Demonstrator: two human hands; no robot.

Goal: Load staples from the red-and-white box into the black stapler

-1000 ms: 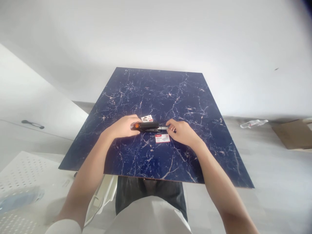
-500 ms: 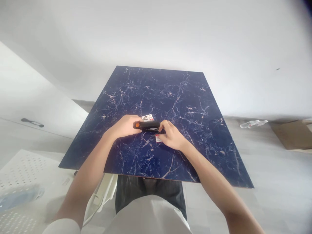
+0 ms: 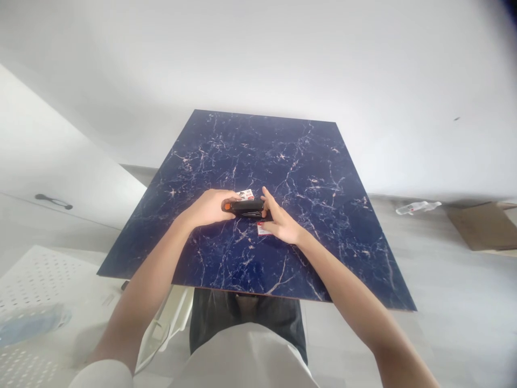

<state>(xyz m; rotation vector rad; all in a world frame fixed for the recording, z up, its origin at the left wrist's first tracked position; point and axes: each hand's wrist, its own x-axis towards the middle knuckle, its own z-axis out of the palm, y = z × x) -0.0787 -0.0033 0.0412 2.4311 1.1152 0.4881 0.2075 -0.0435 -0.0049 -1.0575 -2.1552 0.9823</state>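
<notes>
A black stapler (image 3: pixel 249 206) with an orange part at its left end lies crosswise over the blue marbled table (image 3: pixel 258 156). My left hand (image 3: pixel 212 207) is closed around that orange end. At the other end is my right hand (image 3: pixel 280 221), its thumb and bent fingers on the stapler and its index finger raised off it. Just behind the stapler is a small white-and-red box (image 3: pixel 245 194) with a dark picture, partly covered. Another small red-and-white box (image 3: pixel 263 229) lies in front, partly under my right thumb.
On the left stand a white cabinet with a dark handle (image 3: pixel 54 202) and a white perforated surface (image 3: pixel 44 275) bearing a clear plastic bottle (image 3: pixel 34 326). To the right, a clear plastic bottle (image 3: pixel 418 207) and a cardboard box (image 3: pixel 482 225) are on the floor by the wall.
My right index finger has lifted off the stapler and stretched out forward. My left hand and the stapler have hardly moved.
</notes>
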